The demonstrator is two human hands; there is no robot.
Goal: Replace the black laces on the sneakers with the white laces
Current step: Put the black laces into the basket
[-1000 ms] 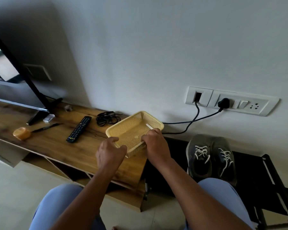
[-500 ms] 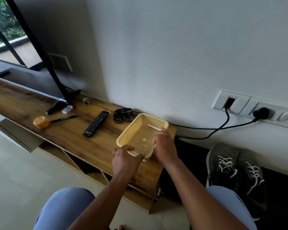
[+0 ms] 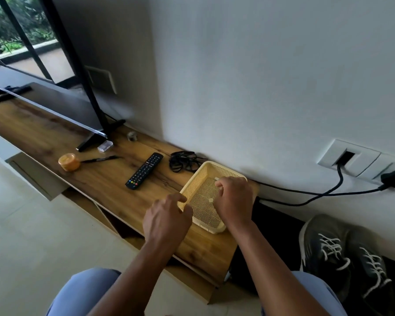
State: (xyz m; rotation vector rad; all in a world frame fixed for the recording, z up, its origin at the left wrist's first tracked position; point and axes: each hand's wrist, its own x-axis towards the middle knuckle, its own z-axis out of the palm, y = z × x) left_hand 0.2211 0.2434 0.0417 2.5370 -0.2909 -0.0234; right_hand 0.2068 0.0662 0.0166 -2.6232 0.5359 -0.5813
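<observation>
Showing white laces already threaded through both sneakers, the pair stood on a dark shelf to the right, well apart from the hands. Black laces lay bundled on the counter just beyond the yellow basket, so the swap appeared essentially complete. Left hand touched the basket's near rim, fingers loosely curled; right hand hovered curled over its interior, its grasp indeterminable.
</observation>
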